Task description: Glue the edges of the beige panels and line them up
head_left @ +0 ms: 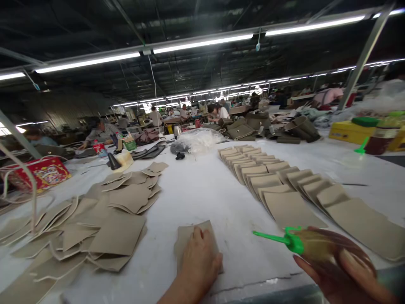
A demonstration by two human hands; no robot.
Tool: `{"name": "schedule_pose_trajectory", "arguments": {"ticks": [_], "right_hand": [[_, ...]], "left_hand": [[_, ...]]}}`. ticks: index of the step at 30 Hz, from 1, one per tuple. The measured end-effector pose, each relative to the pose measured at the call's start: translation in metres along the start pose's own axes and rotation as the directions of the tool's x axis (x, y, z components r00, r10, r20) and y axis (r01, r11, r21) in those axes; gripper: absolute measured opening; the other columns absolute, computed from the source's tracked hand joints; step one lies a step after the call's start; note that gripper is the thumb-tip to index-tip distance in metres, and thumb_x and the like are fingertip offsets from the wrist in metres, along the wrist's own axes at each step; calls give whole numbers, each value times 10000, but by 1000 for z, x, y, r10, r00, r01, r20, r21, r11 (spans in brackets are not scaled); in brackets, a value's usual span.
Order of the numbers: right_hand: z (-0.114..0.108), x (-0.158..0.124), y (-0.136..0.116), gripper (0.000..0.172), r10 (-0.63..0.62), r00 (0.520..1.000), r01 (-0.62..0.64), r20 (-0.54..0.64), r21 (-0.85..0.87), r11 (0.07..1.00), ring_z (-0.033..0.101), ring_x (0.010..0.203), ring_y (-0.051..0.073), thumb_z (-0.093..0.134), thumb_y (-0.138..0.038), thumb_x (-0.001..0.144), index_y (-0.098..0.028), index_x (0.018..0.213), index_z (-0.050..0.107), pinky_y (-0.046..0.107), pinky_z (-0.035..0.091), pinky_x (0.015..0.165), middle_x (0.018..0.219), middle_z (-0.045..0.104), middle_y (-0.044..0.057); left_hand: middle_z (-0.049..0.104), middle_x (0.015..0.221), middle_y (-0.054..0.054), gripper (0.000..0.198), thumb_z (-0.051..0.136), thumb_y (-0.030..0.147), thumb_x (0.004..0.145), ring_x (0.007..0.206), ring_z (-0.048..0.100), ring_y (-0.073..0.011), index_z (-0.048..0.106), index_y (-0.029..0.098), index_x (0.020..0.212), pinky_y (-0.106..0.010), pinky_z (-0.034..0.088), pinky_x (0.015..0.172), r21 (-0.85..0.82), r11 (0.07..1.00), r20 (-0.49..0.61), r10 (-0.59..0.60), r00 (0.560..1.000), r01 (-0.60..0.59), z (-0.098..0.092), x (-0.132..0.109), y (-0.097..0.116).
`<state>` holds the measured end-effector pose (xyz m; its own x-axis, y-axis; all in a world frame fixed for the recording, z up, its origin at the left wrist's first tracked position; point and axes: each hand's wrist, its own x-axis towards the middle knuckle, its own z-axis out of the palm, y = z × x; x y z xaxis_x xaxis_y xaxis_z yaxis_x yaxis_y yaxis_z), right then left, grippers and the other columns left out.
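Observation:
My left hand (200, 258) rests on a small beige leather-like piece (183, 236) at the front middle of the white table (193, 190). Its fingers are bent and pressed together on the piece, hiding most of it. At the lower right, my right hand (351, 270) is wrapped around a squeeze glue bottle (319, 245), slightly smeared by motion. The bottle's long green nozzle (272, 237) points left toward my left hand, apart from the piece. Beyond the bottle, two overlapping rows of beige pieces (291, 207) run away from me.
A loose heap of beige pieces (120, 236) covers the left side. Farther back are a red box (41, 173), clear plastic wrap (202, 139) and olive bags (243, 128). A dark jar (381, 139) stands at right by a yellow box (348, 133). Several people work beyond.

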<state>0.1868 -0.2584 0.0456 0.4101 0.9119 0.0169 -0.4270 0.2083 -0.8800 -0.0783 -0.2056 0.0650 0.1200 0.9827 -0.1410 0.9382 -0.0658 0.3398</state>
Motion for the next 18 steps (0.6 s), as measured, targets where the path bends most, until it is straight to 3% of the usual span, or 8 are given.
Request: {"name": "schedule_pose_trajectory", "arguments": {"ticks": [3, 7, 13, 18], "right_hand": [[6, 1, -3, 442, 18, 999, -17, 26, -25, 1000, 638, 977, 371, 770, -421, 681, -258, 1078, 665, 409, 586, 779, 1071, 676, 117], [4, 4, 2, 613, 51, 998, -50, 20, -50, 997, 661, 919, 375, 830, -406, 596, -269, 1156, 620, 403, 583, 762, 1019, 696, 119], [26, -5, -2, 550, 82, 994, -79, 73, -54, 995, 668, 920, 331, 801, -421, 664, -244, 1150, 615, 345, 567, 798, 1035, 693, 117], [37, -6, -1, 507, 109, 990, -105, 85, -50, 993, 666, 937, 307, 782, -406, 702, -242, 1152, 615, 312, 556, 815, 1052, 692, 106]], "left_hand": [[474, 1213, -187, 417, 547, 284, 742, 1072, 505, -306, 542, 117, 1124, -389, 410, 907, 48, 999, 3, -21, 1000, 21, 3, 1, 8], [498, 1153, -153, 350, 500, 231, 726, 1034, 518, -272, 545, 131, 1058, -355, 414, 905, 18, 999, 20, 48, 999, -49, -3, 3, -2], [474, 1217, -125, 416, 485, 258, 748, 1100, 488, -241, 528, 148, 1147, -309, 376, 969, -60, 993, 16, 107, 994, -105, -4, -3, -20], [460, 1226, -138, 446, 507, 224, 710, 1128, 465, -260, 537, 129, 1145, -331, 374, 990, -57, 994, 22, 97, 995, -95, -5, -4, -17]]}}
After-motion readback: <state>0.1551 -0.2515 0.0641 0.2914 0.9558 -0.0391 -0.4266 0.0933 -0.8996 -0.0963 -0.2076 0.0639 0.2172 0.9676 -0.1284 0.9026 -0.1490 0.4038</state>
